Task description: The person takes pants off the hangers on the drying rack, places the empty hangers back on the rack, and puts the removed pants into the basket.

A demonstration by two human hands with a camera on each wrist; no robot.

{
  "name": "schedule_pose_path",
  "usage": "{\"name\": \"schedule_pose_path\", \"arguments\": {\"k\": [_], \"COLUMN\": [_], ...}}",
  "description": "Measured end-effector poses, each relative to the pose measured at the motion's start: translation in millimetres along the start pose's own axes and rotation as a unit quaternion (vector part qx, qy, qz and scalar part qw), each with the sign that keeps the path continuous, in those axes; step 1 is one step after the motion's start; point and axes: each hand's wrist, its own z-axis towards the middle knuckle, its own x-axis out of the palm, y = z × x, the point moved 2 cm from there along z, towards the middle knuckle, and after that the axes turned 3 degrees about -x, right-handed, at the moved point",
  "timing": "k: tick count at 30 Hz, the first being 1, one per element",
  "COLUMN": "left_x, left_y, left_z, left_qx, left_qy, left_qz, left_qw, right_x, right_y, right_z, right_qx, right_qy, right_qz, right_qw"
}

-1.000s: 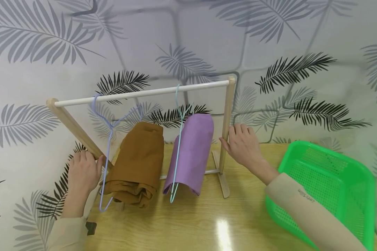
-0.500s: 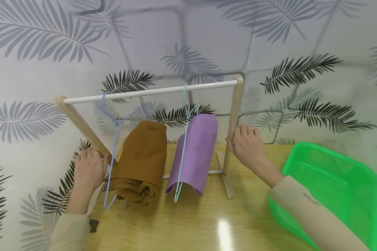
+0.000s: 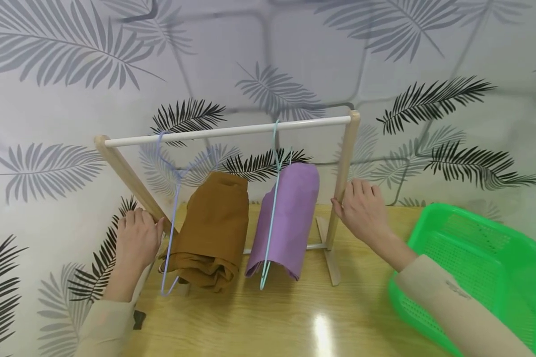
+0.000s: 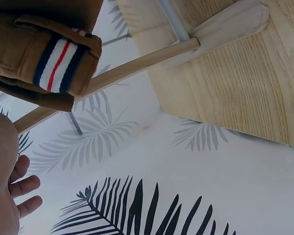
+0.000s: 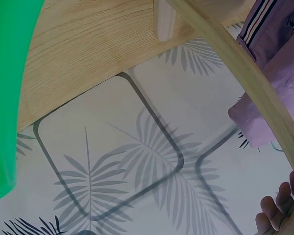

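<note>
A small clothes rack with wooden posts and a white top bar stands on the wooden table. My left hand holds its left post, the thumb on the near side. On the right post rests the grip of my right hand. From the bar hang a blue-violet hanger and a mint hanger. A folded brown garment with a striped cuff is on the first. A folded purple garment, its striped trim visible in the right wrist view, is on the second.
At the right of the table sits a green plastic basket with perforated sides, beneath my right forearm. Behind the rack is a grey-white wall covering with leaf patterns. A small dark object lies by the table's left edge.
The head view has drifted, so everything sits further right in it, the rack's top bar most of all. Both hands stay at the same posts and the garments still hang.
</note>
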Motion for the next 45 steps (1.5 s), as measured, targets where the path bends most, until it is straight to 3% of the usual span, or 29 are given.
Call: {"name": "schedule_pose_path", "arguments": {"k": [9,18,45], "left_x": [0.9,0.8,0.8], "left_y": [-8.2,-14.1,-43.9], "left_z": [2.2,2.5,12.6], "left_qx": [0.023,0.031,0.021], "left_qy": [-0.026,-0.025,0.061], "left_qz": [0.004,0.007,-0.01], "left_qw": [0.9994,0.9992,0.9979], "right_x": [-5,-8,-21], "right_y": [-6,-10,-33], "right_z": [-8.1,-14.3,-37.1], "right_qx": [-0.008,-0.005,0.016], "right_qy": [-0.031,-0.033,-0.027], "right_qz": [-0.016,-0.015,-0.019], "right_qw": [0.9993,0.9993,0.9993]}}
